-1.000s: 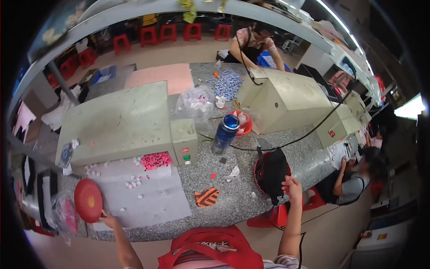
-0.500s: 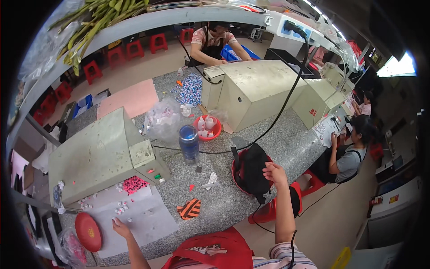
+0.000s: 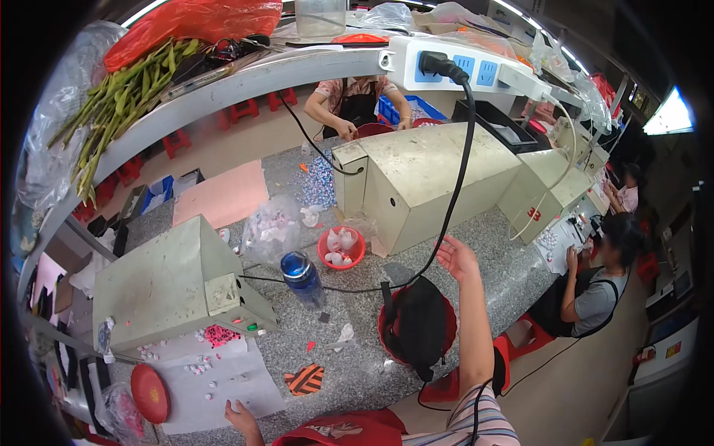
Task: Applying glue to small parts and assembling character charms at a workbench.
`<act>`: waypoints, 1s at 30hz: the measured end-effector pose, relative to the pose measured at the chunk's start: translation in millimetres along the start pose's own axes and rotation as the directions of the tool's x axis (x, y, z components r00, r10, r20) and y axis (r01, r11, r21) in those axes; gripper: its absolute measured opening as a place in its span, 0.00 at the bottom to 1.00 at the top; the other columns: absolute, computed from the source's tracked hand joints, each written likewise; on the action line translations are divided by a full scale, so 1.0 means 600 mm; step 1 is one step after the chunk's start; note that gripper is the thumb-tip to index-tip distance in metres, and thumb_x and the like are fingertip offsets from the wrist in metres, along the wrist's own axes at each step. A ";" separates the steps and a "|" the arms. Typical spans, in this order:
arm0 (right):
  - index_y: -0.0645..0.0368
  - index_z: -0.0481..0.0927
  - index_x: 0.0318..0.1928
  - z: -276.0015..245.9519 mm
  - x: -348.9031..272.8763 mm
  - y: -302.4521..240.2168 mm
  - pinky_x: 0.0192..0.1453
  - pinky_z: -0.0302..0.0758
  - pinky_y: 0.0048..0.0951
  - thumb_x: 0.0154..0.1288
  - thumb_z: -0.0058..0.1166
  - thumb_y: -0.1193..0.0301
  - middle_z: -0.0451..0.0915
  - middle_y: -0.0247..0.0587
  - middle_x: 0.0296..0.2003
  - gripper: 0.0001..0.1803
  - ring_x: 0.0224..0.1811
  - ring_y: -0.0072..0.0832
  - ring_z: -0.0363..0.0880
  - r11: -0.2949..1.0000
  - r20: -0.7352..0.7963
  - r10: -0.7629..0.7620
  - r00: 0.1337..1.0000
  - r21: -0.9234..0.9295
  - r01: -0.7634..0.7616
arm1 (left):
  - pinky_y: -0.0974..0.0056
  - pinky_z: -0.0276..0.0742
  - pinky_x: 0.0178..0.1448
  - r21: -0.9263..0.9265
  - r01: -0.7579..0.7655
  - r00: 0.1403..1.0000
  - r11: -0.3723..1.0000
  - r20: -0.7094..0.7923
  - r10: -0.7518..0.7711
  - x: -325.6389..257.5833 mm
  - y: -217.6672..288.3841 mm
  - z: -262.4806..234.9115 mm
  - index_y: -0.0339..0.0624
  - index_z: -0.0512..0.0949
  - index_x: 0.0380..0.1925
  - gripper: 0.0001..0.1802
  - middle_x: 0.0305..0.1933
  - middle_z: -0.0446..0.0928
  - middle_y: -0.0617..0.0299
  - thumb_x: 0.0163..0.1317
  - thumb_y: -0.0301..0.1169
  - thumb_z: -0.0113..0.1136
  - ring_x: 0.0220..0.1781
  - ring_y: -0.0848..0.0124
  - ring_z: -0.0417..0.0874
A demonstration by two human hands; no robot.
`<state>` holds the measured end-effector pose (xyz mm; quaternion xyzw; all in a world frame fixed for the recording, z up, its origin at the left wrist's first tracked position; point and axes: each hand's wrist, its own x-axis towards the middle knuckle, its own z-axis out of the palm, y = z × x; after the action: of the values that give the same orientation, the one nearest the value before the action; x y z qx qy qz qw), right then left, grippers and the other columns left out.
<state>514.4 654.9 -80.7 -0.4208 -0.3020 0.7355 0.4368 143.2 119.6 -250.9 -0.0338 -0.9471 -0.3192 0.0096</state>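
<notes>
Black power cable point(image 3: 468, 160): drops from a plug in the white power strip point(image 3: 477, 72) on the overhead shelf edge, bows down to the worktop point(image 3: 476, 241), then runs left past the blue bottle point(image 3: 301, 279) toward the left cream housing point(image 3: 163, 290). Looks fed from above to keep sockets off the work surface; slack probably there for reach.

Right hand point(image 3: 459, 260) is up right beside the bow, fingers loosely spread, no grip visible. From where I stand, can't tell whether fingertips touch the cable. Left hand point(image 3: 242, 418) is low over the near edge of the white sheet point(image 3: 253, 372), fingers apart, nothing visible in it.

Sheet carries small white bits and a pink-and-black heap point(image 3: 222, 336); presumably laid down to keep small parts off the stone and easy to spot. Red dish point(image 3: 141, 386) sits at its left edge, handy as a catch tray.

Black bag point(image 3: 418, 323) rests in a red basket point(image 3: 452, 334) just below the right hand, likely to keep it contained. Small red bowl point(image 3: 325, 253) corrals white squeeze bottles. Striped cloth point(image 3: 305, 379) lies nearer the person.

Co-worker point(image 3: 591, 293) seated at right, busy at the same worktop.
</notes>
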 end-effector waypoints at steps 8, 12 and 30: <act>0.63 0.61 0.53 0.084 0.100 -0.067 0.35 0.74 0.27 0.62 0.43 0.62 0.74 0.53 0.41 0.23 0.37 0.33 0.76 0.999 0.116 0.031 0.993 -0.025 -0.028 | 0.58 0.60 0.57 -0.124 -0.044 0.999 0.991 0.018 0.047 -0.053 0.077 0.028 0.35 0.65 0.49 0.22 0.49 0.62 0.46 0.54 0.29 0.54 0.52 0.52 0.65; 0.61 0.59 0.54 0.136 0.159 -0.091 0.38 0.74 0.26 0.64 0.40 0.59 0.73 0.53 0.43 0.24 0.39 0.33 0.76 0.994 0.125 0.036 0.991 -0.110 -0.022 | 0.58 0.58 0.58 -0.096 -0.121 0.993 0.988 0.002 0.122 -0.069 0.118 0.025 0.37 0.64 0.50 0.22 0.50 0.61 0.46 0.54 0.25 0.54 0.54 0.52 0.63; 0.66 0.63 0.52 0.267 0.323 -0.155 0.32 0.76 0.30 0.57 0.49 0.55 0.75 0.52 0.38 0.30 0.34 0.34 0.78 0.933 -0.041 -0.231 0.972 -0.294 0.209 | 0.55 0.55 0.59 -0.028 -0.143 0.989 0.989 -0.050 0.142 -0.087 0.149 0.018 0.36 0.64 0.49 0.25 0.51 0.59 0.47 0.48 0.20 0.55 0.57 0.51 0.59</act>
<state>358.0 856.6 0.1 -0.4708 -0.4343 0.6137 0.4616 201.9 194.1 -207.6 -0.0939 -0.9365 -0.3335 0.0547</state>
